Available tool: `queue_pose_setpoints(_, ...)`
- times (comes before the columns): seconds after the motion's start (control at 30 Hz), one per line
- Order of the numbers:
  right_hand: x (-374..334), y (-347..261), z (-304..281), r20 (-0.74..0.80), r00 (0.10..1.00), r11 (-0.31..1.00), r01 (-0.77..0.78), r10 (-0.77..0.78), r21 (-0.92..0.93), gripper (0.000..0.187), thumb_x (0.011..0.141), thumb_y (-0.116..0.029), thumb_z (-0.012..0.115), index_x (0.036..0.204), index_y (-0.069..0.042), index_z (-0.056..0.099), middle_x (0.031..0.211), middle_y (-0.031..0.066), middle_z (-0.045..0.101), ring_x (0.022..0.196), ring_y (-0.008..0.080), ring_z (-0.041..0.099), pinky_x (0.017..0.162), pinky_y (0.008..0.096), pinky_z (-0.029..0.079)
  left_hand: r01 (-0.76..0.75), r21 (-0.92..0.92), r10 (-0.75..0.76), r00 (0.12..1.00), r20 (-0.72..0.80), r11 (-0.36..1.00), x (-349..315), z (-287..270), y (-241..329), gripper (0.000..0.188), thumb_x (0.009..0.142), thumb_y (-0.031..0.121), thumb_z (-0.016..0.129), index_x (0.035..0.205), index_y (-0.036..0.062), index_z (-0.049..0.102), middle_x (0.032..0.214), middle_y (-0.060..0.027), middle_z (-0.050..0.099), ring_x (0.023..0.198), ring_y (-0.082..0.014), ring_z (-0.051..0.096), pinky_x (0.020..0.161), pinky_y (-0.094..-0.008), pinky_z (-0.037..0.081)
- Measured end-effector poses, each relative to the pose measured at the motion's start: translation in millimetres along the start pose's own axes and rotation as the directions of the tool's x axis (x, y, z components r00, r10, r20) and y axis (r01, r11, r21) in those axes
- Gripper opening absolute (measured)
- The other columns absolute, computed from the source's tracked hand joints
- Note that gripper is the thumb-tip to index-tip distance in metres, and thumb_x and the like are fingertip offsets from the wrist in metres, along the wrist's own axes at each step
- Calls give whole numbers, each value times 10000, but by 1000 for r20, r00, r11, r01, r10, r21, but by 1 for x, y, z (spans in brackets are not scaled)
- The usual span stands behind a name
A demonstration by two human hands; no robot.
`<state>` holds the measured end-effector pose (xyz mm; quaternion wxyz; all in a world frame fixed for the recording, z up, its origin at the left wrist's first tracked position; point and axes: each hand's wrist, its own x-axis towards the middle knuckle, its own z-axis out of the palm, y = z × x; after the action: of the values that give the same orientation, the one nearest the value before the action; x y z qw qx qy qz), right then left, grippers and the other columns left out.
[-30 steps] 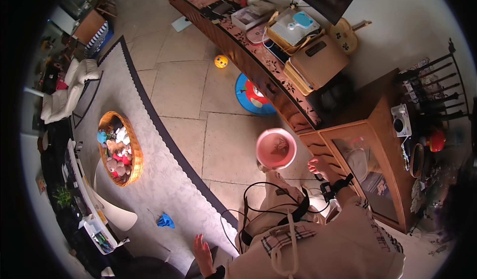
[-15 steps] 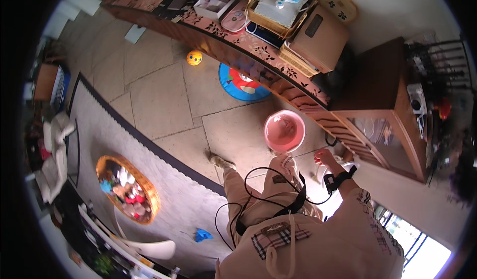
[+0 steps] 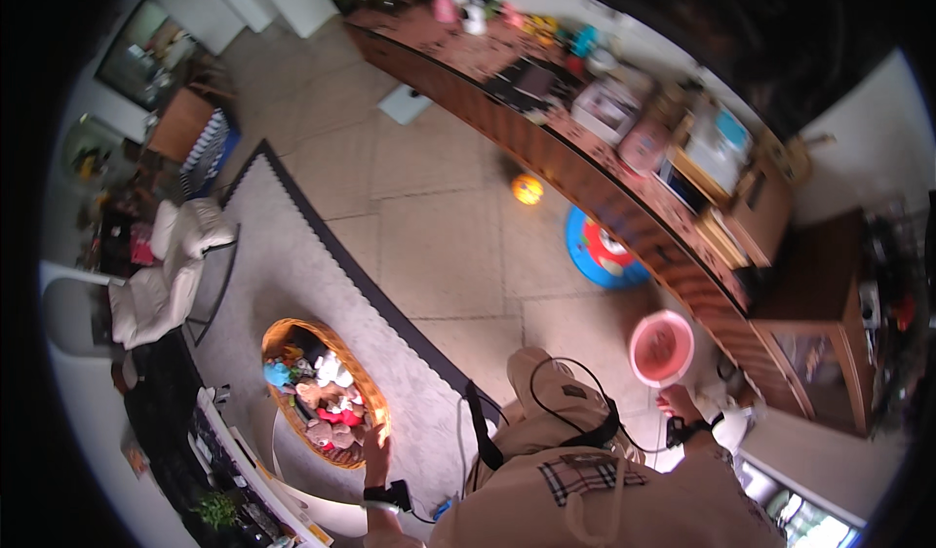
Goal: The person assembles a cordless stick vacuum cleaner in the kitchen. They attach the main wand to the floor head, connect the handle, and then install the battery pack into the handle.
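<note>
My left hand [image 3: 376,452] hangs in front of me, fingers loosely stretched and nothing seen in them. In the picture it overlaps the right rim of an oval wicker basket [image 3: 381,404]; whether it touches cannot be told. Soft toys [image 3: 330,392] fill the basket, brown, white, red and blue. At my right side, my right hand [image 3: 675,402] is slightly blurred, its fingers loosely bent and apart, with no object visible in it. Just beyond those fingers a round pink basin [image 3: 636,350] stands on the tiled floor. Both wrists wear black straps.
A long wooden counter [image 3: 458,90] laden with boxes and toys runs along the right. Against it lie a yellow ball [image 3: 527,190] and a blue-red disc [image 3: 585,246]. A grey rug [image 3: 283,246] with dark edging spreads left; a white chair [image 3: 161,299] stands beyond. A cable crosses my lap.
The view has swung leftward, so the basin, ball and counter sit further right and lower. My left hand has come into view beside the basket. My right hand stays near the basin.
</note>
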<state>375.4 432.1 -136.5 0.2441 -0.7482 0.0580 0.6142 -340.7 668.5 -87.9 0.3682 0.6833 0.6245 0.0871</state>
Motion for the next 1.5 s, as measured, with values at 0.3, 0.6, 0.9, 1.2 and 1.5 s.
queue_pose_setpoints(0.3, 41, -248, 129, 62, 974, 895, 226, -219, -384, 183, 838, -260, 654, 859, -78, 661, 738, 103, 582, 591, 234, 546, 513, 413, 406, -124, 157, 147, 978, -145, 980, 181, -65, 20, 465, 848, 88, 625, 1303, 105, 527, 1406, -195, 445, 1247, -396, 482, 1034, -437, 436)
queue_pose_setpoints(0.6, 148, -633, 420, 351, 631, 170, 615, -692, -770, 233, 792, -333, 710, 896, -128, 673, 964, 162, 639, 836, 329, 598, 765, 567, 453, 484, -348, -574, 786, -231, 803, 156, -32, -102, 426, 799, 229, 694, 1188, 76, 614, 1023, -141, 686, 945, -296, 664, 865, -433, 520)
queue_pose_setpoints(0.9, 171, -850, 808, 693, 195, -469, 608, -694, -641, 462, 787, -508, 674, 642, -70, 690, 730, 159, 661, 733, 373, 632, 654, 480, 515, 610, -560, -774, 627, -91, 561, 292, -68, -133, 405, 822, 256, 669, 1184, 82, 623, 1026, -142, 682, 977, -294, 652, 892, -423, 504)
queue_pose_setpoints(1.2, 265, -898, 824, 703, 434, -185, 763, -563, -619, 210, 602, -353, 810, 687, -171, 749, 657, 68, 664, 683, 294, 646, 596, 423, 498, 349, -221, -408, 844, -349, 911, 548, -261, -244, 390, 841, 254, 640, 1196, 95, 621, 1024, -164, 667, 1025, -322, 625, 920, -428, 486)
queue_pose_setpoints(1.5, 295, -1043, 890, 445, 728, -75, 481, -522, -874, 242, 621, -404, 803, 682, -176, 750, 655, 75, 665, 684, 297, 649, 617, 442, 497, 200, -100, -222, 914, -339, 975, 933, -559, -157, 343, 875, 95, 567, 1217, 93, 589, 1181, -158, 596, 1105, -349, 562, 967, -442, 457)
